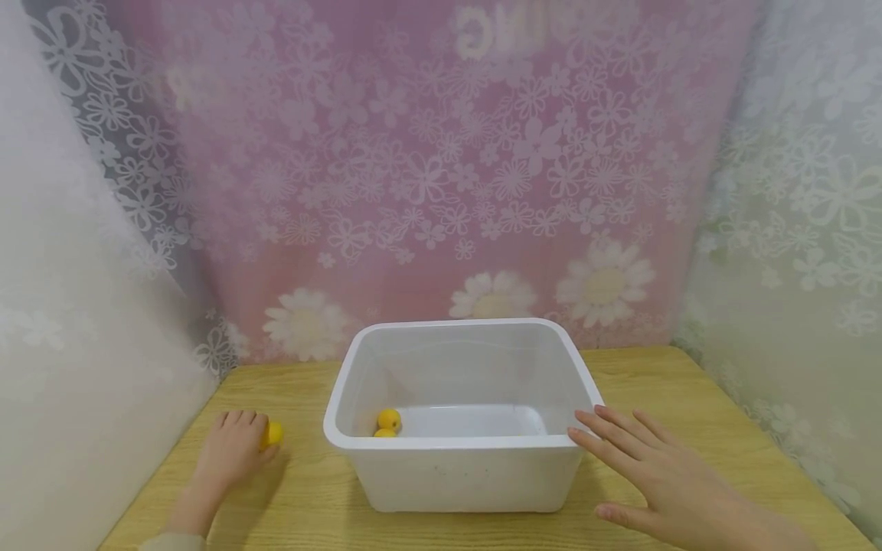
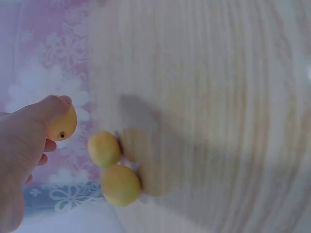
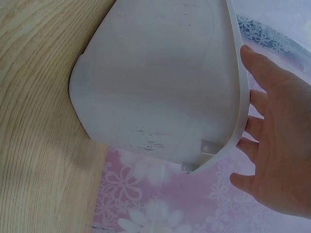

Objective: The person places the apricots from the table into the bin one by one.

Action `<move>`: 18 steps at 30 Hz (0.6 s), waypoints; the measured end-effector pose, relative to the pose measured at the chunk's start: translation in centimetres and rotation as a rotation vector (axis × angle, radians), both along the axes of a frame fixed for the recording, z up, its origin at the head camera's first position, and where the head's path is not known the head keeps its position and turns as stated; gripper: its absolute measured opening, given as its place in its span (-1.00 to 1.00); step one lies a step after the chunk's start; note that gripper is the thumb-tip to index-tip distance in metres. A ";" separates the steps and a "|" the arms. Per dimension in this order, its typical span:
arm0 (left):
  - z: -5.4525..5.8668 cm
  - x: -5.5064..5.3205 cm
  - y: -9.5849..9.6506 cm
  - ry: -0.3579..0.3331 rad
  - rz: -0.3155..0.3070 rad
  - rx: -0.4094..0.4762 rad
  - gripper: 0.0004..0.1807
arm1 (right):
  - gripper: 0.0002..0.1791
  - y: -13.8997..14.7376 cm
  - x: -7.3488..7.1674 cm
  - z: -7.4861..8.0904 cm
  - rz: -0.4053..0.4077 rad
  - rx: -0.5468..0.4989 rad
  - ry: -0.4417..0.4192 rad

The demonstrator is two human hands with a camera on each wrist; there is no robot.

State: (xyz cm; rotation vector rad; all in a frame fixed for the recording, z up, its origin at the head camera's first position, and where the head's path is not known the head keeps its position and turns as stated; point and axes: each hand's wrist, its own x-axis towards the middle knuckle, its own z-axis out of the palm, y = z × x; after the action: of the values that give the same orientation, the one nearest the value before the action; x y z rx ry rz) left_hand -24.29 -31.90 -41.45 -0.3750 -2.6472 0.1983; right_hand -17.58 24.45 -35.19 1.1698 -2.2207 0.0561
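Note:
In the head view my left hand (image 1: 233,450), at the left of the table, grips a small round yellow fruit (image 1: 274,434). The left wrist view shows this held fruit (image 2: 63,125) between thumb and fingers, a dark spot on its end. Two more yellow fruits (image 2: 104,149) lie side by side on the wood close by; the hand hides them in the head view. My right hand (image 1: 658,467) is spread with straight fingers, its fingertips at the right rim of a white plastic tub (image 1: 465,474). Two yellow fruits (image 1: 389,418) sit inside the tub's left end.
The tub stands upright in the middle of the wooden table (image 1: 303,497). Behind the table hangs a pink flowered curtain (image 1: 427,191), with pale flowered sheets (image 1: 806,268) along both sides.

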 end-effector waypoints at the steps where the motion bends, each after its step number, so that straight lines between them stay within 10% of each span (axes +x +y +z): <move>1: 0.3 -0.1 0.1 0.005 -0.002 0.007 -0.58 | -0.16 0.0 0.0 0.0 -0.001 0.001 0.000; 18: 6.5 -1.2 2.6 0.140 -0.069 0.039 -0.61 | -0.14 0.0 0.0 0.0 0.000 0.002 -0.005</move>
State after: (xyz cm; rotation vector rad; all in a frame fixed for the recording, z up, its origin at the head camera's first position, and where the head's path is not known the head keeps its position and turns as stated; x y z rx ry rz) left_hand -25.47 -29.30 -34.91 -0.4228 -2.4925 0.1453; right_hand -17.59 24.42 -35.18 1.1717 -2.2260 0.0575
